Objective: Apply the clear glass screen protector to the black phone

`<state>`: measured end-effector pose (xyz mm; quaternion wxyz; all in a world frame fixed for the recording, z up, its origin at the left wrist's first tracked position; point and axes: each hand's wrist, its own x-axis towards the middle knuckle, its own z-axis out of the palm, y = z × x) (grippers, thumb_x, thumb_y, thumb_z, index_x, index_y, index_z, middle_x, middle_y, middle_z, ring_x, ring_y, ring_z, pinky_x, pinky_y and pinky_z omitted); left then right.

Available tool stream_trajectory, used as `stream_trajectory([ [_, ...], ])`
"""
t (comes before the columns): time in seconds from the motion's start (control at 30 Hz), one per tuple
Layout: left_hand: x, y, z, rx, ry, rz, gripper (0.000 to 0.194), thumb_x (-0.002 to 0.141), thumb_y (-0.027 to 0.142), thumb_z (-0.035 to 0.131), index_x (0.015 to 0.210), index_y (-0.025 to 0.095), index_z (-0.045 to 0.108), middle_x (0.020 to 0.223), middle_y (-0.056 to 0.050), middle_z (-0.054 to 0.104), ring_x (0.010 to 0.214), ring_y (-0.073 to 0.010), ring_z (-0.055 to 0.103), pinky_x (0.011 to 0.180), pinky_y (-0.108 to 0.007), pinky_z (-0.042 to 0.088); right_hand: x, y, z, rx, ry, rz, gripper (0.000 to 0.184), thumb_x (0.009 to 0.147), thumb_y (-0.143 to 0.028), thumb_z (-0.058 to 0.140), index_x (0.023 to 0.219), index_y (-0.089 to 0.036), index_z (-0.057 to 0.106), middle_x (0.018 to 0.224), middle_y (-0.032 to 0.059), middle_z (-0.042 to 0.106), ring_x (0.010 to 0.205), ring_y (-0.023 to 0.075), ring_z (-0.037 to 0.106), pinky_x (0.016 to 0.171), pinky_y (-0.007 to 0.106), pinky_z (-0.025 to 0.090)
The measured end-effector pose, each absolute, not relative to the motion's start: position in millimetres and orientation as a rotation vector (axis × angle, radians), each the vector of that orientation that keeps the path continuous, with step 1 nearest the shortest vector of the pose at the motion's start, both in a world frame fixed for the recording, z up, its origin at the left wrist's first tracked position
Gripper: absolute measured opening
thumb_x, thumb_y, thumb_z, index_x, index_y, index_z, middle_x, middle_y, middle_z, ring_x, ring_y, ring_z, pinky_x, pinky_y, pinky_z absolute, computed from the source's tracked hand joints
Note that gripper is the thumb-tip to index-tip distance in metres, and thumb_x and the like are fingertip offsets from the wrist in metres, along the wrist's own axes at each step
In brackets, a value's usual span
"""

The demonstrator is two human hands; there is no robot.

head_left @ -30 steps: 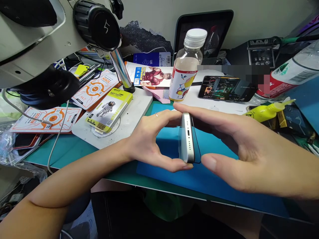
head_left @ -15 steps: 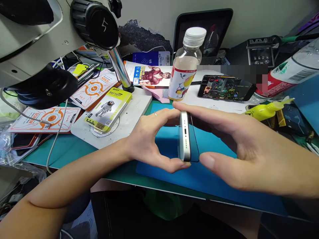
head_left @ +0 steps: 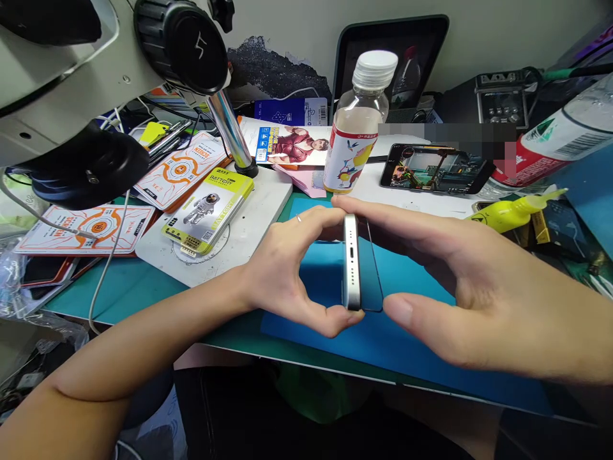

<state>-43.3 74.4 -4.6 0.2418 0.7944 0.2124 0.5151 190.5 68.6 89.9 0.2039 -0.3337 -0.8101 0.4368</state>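
A silver smartphone (head_left: 352, 262) stands on its long edge in the air, its bottom end with the charging port facing me. My left hand (head_left: 306, 275) grips it by its two long edges, thumb below and fingers above. Beside its right face is a clear screen protector (head_left: 371, 268) with a thin black border, apart from the phone at the near end. My right hand (head_left: 460, 275) holds the protector's edges between thumb and fingers. Whether the protector's far end touches the phone is hidden. Beneath both hands lies a blue mat (head_left: 306, 332).
A microscope (head_left: 96, 76) looms at upper left over a white base with a yellow battery package (head_left: 208, 211). Boxed screens (head_left: 100, 229) lie left. Behind my hands stand a drink bottle (head_left: 354, 134) and a propped phone (head_left: 435, 169); a yellow dropper bottle (head_left: 512, 212) lies right.
The phone in my left hand has shifted slightly left and turned a little, widening the gap to the protector. My right hand has hardly moved.
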Motion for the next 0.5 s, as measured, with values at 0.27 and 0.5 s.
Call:
stream_trajectory([
  [0.27, -42.3, 75.2, -3.9, 2.205, 0.582, 1.415, 0.078, 0.073, 0.057, 0.088, 0.135, 0.018, 0.062, 0.115, -0.012, 0.074, 0.099, -0.0278, 0.076, 0.087, -0.04, 0.064, 188.9, 68.6, 91.9, -0.934, -2.257, 1.254, 0.079, 0.079, -0.022, 0.073, 0.154, -0.045, 0.062, 0.109, -0.003, 0.083, 0.115, 0.0327, 0.078, 0.081, 0.036, 0.07],
  [0.5, -41.4, 73.6, -3.7, 2.195, 0.597, 1.416, 0.08, 0.073, 0.059, 0.086, 0.138, 0.019, 0.06, 0.114, -0.011, 0.075, 0.099, -0.0276, 0.076, 0.086, -0.039, 0.065, 185.5, 67.6, 92.0, -0.969, -2.224, 1.23, 0.078, 0.077, -0.023, 0.075, 0.151, -0.047, 0.064, 0.104, -0.0051, 0.084, 0.113, 0.0329, 0.079, 0.087, 0.04, 0.07],
])
